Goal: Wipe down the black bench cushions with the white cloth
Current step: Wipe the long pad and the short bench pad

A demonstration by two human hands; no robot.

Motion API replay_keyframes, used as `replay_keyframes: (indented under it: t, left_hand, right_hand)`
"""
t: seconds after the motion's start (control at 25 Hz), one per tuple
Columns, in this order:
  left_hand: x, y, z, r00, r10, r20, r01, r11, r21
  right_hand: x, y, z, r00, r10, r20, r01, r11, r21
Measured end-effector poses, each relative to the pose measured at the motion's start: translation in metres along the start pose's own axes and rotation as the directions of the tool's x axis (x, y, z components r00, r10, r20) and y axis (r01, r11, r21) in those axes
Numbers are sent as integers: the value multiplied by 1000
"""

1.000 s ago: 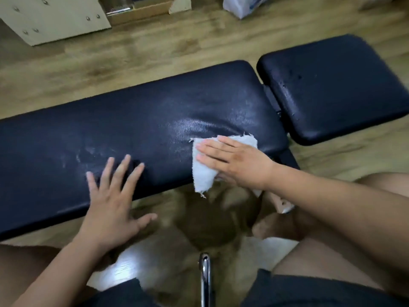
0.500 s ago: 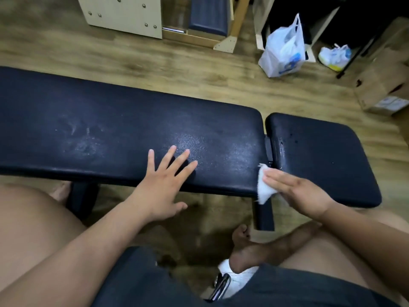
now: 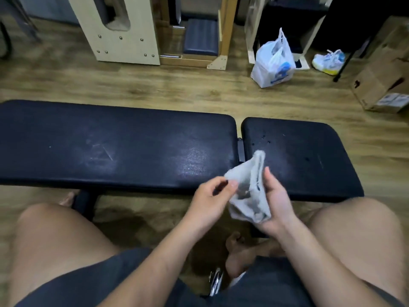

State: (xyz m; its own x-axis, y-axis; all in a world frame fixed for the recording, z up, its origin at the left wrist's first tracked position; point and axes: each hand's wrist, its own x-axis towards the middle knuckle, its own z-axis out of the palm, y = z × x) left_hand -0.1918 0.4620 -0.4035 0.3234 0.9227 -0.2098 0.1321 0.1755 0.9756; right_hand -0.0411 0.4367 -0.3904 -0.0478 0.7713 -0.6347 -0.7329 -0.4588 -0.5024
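At the left, the long black cushion (image 3: 115,145) of the bench is seen lying flat. Pale scuff marks (image 3: 104,151) are visible near its middle and a dull sheen toward its right end. No hand is laid on it.

Just in front of its right end the left hand (image 3: 208,202) is raised. Its thumb and forefinger are closed together on the left corner of the white cloth (image 3: 247,191), and the other fingers are curled in beneath. The cloth is bunched and partly folded, and it is held up between both hands before the gap that parts the two cushions. It appears to be lifted clear of the padded surface, not pressed to it.

The right hand (image 3: 276,202) is cupped round the cloth's lower right side, with the fingers wrapped under the bundle and the thumb laid up along its edge.

Further right lies the short black cushion (image 3: 305,156), where a few small specks (image 3: 263,138) can be made out near its left end.

The step in hand is judged to be a rearranging of the cloth, a pause between strokes, not a wipe. For the next move a cleaner face would need to be turned outward and the cloth flattened under one palm. It would then be brought down onto the short cushion, probably first on the specks.
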Motion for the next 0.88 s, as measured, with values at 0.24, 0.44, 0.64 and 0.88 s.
replay_keyframes:
  t: [0.24,0.44,0.64,0.88]
  left_hand:
    - [-17,-9,12,982,17,-186,-18,1000,-4]
    - [-32,8,9,982,66,-179,-70,997,-18]
    - [-42,11,-15,949,66,-307,-53,997,49]
    - [-39,10,-25,946,97,-310,-38,981,190]
  right_hand:
    - [6,21,-15,996,-88,1,80,909,-408]
    - [-3,18,-11,985,-128,118,174,760,-627]
    - [5,31,1,967,-246,67,220,670,-709]
    - [-13,27,7,929,-368,31,195,416,-888]
